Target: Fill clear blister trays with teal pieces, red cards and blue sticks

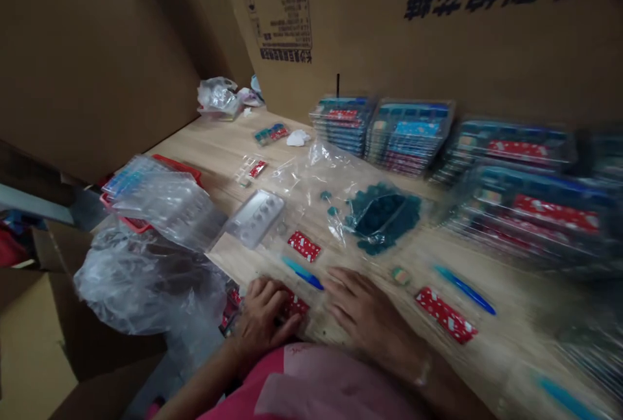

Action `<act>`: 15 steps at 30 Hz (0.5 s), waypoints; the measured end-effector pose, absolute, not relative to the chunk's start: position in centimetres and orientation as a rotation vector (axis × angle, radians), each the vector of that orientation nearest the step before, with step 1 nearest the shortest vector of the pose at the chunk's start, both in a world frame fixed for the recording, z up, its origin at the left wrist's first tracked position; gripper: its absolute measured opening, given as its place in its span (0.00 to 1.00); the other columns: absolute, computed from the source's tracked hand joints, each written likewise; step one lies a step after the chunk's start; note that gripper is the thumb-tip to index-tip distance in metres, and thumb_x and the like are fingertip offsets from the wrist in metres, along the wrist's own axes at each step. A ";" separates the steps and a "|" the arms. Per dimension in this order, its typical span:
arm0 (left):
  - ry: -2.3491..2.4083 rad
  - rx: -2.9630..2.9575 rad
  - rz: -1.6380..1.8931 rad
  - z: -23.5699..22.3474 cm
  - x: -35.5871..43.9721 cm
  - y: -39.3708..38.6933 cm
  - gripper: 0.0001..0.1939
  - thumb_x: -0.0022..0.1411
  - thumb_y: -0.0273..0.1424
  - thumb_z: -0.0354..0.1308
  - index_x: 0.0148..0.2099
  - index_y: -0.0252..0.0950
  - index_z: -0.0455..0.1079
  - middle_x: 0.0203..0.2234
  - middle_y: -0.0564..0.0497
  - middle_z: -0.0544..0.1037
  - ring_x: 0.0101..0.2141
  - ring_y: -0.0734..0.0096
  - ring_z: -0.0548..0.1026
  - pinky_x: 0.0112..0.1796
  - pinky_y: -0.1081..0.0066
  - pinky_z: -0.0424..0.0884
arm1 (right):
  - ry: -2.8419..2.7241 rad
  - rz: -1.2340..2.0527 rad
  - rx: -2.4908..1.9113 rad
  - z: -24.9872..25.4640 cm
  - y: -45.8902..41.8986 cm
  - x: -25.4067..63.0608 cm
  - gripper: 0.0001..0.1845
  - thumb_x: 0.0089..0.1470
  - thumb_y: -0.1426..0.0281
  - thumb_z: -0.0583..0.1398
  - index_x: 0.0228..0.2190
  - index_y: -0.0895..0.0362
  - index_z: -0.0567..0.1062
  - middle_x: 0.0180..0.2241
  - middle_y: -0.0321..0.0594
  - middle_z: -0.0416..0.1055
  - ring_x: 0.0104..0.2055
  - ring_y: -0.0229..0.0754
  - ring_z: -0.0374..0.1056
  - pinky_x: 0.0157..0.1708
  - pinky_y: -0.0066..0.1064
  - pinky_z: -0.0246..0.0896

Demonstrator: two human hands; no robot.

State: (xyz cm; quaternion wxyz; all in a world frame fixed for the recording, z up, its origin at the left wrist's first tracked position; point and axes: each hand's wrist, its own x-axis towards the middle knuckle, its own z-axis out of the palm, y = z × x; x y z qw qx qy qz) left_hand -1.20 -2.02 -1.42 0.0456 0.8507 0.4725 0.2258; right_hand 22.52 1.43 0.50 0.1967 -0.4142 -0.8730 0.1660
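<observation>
Find a red, white-patterned packet (pixel 296 305) low in the view, on the near part of the wood-grain tabletop (pixel 189 137), between the left hand (pixel 263 309) and the right hand (pixel 365 309) and partly hidden by the left. Under bent left fingers and a thumb stretched toward it, seems to be touched or steadied there; cannot tell a true pinch from a light press through the blur. On the right, palm down, fingers loosely spread and only slightly bent, with nothing seen in a firm grasp; cannot tell contact from nearness at the near end of the two-tone blue pen (pixel 302 273). Judging by the flat, glossy look, probably weighs very little, bends easily and slides on smooth wood. Best taken by the edges between thumb and forefinger, without squeezing the middle, in case of breakable contents, not visible from here. As for the pen, expect a light, stiff, smooth barrel, apt to roll; grasp around the middle. For the second red packet (pixel 304 246), beyond the pen, expect much the same, with easier access, being uncovered. With the clear plastic bag (pixel 311 176) spread at the teal pieces (pixel 384 215), count on soft, slippery film; gather gently, against spilling.
</observation>
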 end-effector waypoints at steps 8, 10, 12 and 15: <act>1.735 2.657 0.823 1.0 -1.8 2.6 0.12 0.60 0.34 0.53 0.45 0.36 0.66 0.44 0.41 0.71 0.45 0.58 0.68 0.43 0.58 0.66 | -2.512 0.469 -1.208 -1.9 1.6 21.4 0.23 0.54 0.69 0.57 0.53 0.54 0.67 0.60 0.47 0.56 0.58 0.51 0.57 0.55 0.46 0.58; 1.958 2.499 0.743 1.3 -3.2 5.2 0.18 0.58 0.38 0.55 0.49 0.35 0.65 0.49 0.39 0.68 0.49 0.53 0.66 0.46 0.53 0.65 | -2.523 0.360 -1.172 -2.3 1.3 22.3 0.22 0.55 0.68 0.57 0.52 0.54 0.69 0.59 0.47 0.59 0.57 0.52 0.60 0.53 0.46 0.61; 1.965 2.441 0.737 1.7 -4.2 8.2 0.22 0.57 0.40 0.56 0.50 0.35 0.65 0.50 0.39 0.67 0.50 0.52 0.65 0.48 0.52 0.65 | -2.509 0.239 -1.130 -2.7 1.0 23.0 0.22 0.55 0.67 0.56 0.52 0.54 0.69 0.57 0.48 0.61 0.55 0.52 0.63 0.50 0.44 0.65; 2.098 2.260 0.751 3.0 -5.3 13.5 0.22 0.58 0.39 0.53 0.53 0.37 0.63 0.51 0.41 0.67 0.53 0.56 0.64 0.51 0.57 0.63 | -2.422 0.143 -1.085 -3.2 0.3 23.9 0.20 0.56 0.67 0.55 0.51 0.54 0.70 0.54 0.46 0.66 0.51 0.48 0.67 0.46 0.39 0.69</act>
